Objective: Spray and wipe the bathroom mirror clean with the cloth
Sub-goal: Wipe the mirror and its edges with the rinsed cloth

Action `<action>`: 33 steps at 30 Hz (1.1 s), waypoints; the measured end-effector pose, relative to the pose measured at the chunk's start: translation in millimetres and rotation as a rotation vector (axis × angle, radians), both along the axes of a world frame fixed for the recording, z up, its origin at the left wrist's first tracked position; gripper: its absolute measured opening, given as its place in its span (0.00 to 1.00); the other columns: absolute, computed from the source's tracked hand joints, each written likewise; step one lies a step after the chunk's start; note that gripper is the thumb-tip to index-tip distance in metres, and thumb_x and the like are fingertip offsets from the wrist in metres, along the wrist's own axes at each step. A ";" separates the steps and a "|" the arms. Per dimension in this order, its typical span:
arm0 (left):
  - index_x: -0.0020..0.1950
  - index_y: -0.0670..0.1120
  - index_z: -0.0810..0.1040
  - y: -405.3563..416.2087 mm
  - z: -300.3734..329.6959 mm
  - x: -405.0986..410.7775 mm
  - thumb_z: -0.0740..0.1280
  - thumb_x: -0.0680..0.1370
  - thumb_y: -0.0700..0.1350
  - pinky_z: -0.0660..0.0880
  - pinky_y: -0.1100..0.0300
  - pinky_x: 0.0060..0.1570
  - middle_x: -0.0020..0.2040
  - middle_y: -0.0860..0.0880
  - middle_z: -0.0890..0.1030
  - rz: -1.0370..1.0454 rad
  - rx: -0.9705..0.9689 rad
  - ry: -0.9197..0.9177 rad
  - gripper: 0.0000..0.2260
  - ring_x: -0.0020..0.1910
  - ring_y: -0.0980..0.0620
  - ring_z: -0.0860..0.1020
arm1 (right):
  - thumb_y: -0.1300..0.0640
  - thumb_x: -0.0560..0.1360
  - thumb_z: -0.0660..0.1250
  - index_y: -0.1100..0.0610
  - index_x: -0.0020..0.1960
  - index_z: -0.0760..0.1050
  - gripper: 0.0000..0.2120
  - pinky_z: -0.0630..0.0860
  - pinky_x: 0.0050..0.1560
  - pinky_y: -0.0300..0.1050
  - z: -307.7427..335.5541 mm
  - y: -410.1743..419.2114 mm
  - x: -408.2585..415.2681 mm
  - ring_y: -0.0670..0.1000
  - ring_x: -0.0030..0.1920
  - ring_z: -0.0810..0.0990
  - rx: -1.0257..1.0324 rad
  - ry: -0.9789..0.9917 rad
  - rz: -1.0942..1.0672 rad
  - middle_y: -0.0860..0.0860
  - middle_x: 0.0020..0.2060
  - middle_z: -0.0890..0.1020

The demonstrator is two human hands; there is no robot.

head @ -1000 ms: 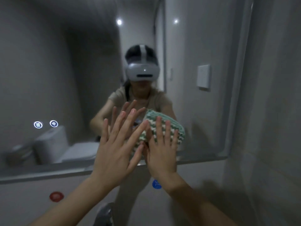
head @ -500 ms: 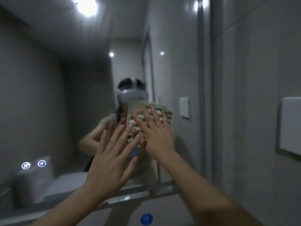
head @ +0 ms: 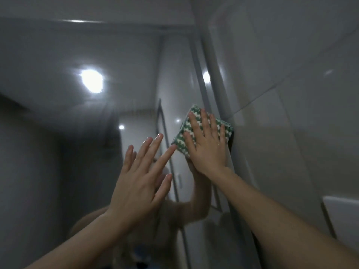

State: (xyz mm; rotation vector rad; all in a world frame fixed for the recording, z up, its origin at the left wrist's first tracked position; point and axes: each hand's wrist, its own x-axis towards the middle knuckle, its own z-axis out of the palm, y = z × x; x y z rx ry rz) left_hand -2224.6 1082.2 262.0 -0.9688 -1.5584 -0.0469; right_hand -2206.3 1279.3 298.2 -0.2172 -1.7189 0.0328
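A green-and-white patterned cloth (head: 184,131) lies flat against the bathroom mirror (head: 68,123), high up near the mirror's right edge. My right hand (head: 207,144) presses on it with straight, spread fingers. My left hand (head: 141,179) is raised beside it, lower and to the left, fingers straight and spread, holding nothing; its fingertips reach close to the cloth's left corner. Whether the left palm touches the glass I cannot tell. No spray bottle is in view.
The mirror's right frame (head: 215,78) runs up beside the cloth, with the tiled wall (head: 291,94) right of it. A white wall plate (head: 342,216) sits at the lower right. Ceiling lights (head: 92,80) reflect in the glass.
Both hands have risen up the mirror. My right hand slid the cloth up and to the right, to the mirror's right edge, and the view tilted upward.
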 end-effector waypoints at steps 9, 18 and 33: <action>0.76 0.53 0.58 -89.2 54.2 -25.8 0.46 0.81 0.55 0.47 0.47 0.73 0.77 0.46 0.58 0.045 0.115 0.113 0.24 0.76 0.49 0.54 | 0.43 0.82 0.43 0.47 0.78 0.42 0.26 0.34 0.73 0.56 111.0 -106.2 -27.1 0.54 0.77 0.38 -0.020 0.069 0.035 0.51 0.78 0.42; 0.75 0.55 0.59 -281.3 39.2 -61.5 0.48 0.78 0.57 0.47 0.50 0.71 0.77 0.51 0.57 0.073 0.501 -0.061 0.25 0.75 0.51 0.54 | 0.43 0.82 0.43 0.49 0.78 0.43 0.27 0.32 0.72 0.58 126.3 -338.9 -87.4 0.55 0.77 0.38 0.332 -0.012 0.140 0.52 0.78 0.42; 0.75 0.55 0.59 -435.9 41.6 -86.4 0.44 0.74 0.64 0.51 0.44 0.71 0.77 0.49 0.57 0.217 0.704 -0.182 0.31 0.75 0.47 0.55 | 0.43 0.82 0.43 0.47 0.78 0.45 0.26 0.31 0.72 0.55 121.5 -510.9 -130.1 0.52 0.77 0.39 0.714 -0.163 0.215 0.50 0.78 0.43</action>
